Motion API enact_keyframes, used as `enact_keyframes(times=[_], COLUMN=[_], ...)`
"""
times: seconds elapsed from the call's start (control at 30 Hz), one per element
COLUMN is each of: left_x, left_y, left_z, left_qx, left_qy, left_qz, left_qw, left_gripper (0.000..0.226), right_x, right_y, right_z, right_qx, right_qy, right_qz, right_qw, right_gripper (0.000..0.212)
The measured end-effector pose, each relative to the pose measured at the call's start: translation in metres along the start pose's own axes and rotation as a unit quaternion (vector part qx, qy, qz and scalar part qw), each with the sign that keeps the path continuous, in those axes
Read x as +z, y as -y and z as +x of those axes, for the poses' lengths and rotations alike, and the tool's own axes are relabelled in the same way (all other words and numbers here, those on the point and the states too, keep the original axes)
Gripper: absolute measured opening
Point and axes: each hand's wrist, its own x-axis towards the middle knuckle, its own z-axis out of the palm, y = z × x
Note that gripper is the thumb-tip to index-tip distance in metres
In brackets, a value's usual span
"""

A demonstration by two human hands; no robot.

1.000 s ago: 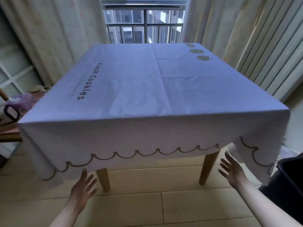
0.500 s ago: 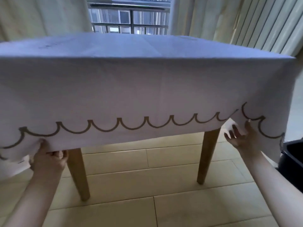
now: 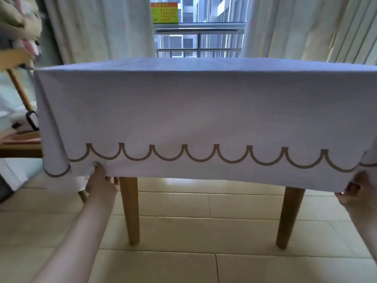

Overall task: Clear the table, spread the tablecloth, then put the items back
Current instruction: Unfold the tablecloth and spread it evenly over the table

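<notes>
Tablecloth [image 3: 204, 111]: lies over the whole bench top, its near drop hanging flat with the scalloped trim running almost level. By the look of it, the clearing is done and the spreading is nearly finished.
Bench [image 3: 130, 211]: only its wooden legs show below the hem. Nothing can be seen standing on the covered top, though the low angle shows just a thin strip of it, so the putting back seems not yet begun.
Chair [image 3: 20, 149]: just beside the bench's left end. It carries several blurred things, probably the cleared items waiting to go back.
Left hand [image 3: 102, 181]: pinches the hem near the left corner, thumb on the cloth's face and fingers behind it.
Right hand [image 3: 356, 189]: at the hem by the right corner, fingers curled round the cloth's edge.
Remaining: likely a last tug to square the drop, then returning the items.
</notes>
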Motion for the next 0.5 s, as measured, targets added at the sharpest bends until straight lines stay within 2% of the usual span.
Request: enact_keyframes(times=[0.03, 0.07, 0.1, 0.17, 0.23, 0.33, 0.4, 0.5], left_x=[0.001, 0.002, 0.002, 0.001, 0.001, -0.002, -0.007, -0.008], left_y=[-0.001, -0.001, -0.001, 0.001, 0.000, 0.000, 0.003, 0.016], left_z=[-0.005, -0.006, -0.006, -0.007, -0.007, -0.005, -0.005, -0.018], left_qx=[0.010, 0.024, 0.028, 0.026, 0.025, 0.015, 0.005, -0.013], left_qy=[0.000, -0.003, 0.002, 0.001, -0.004, 0.013, 0.054, 0.107], left_qz=[0.007, 0.017, 0.022, 0.028, 0.038, 0.022, 0.013, 0.018], left_qw=[1.000, 1.000, 0.999, 0.999, 0.999, 1.000, 0.998, 0.994], left_gripper=[0.038, 0.040, 0.040, 0.042, 0.041, 0.039, 0.025, 0.009], right_x=[0.004, 0.006, 0.003, 0.017, 0.032, 0.046, 0.059, 0.072], right_y=[0.002, 0.008, 0.008, 0.021, 0.020, 0.018, 0.023, 0.019], right_z=[0.000, 0.004, -0.013, -0.026, -0.038, -0.051, -0.060, -0.062], right_qx=[0.037, 0.121, 0.112, 0.189, 0.227, 0.280, 0.294, 0.286], right_qy=[0.017, 0.026, -0.038, -0.015, 0.034, 0.185, 0.231, 0.161], right_qz=[0.158, 0.344, 0.208, 0.211, 0.239, 0.252, 0.260, 0.234], right_qw=[0.987, 0.931, 0.971, 0.959, 0.944, 0.907, 0.890, 0.915], right_gripper=[0.070, 0.057, 0.044, 0.048, 0.061, 0.071, 0.077, 0.088])
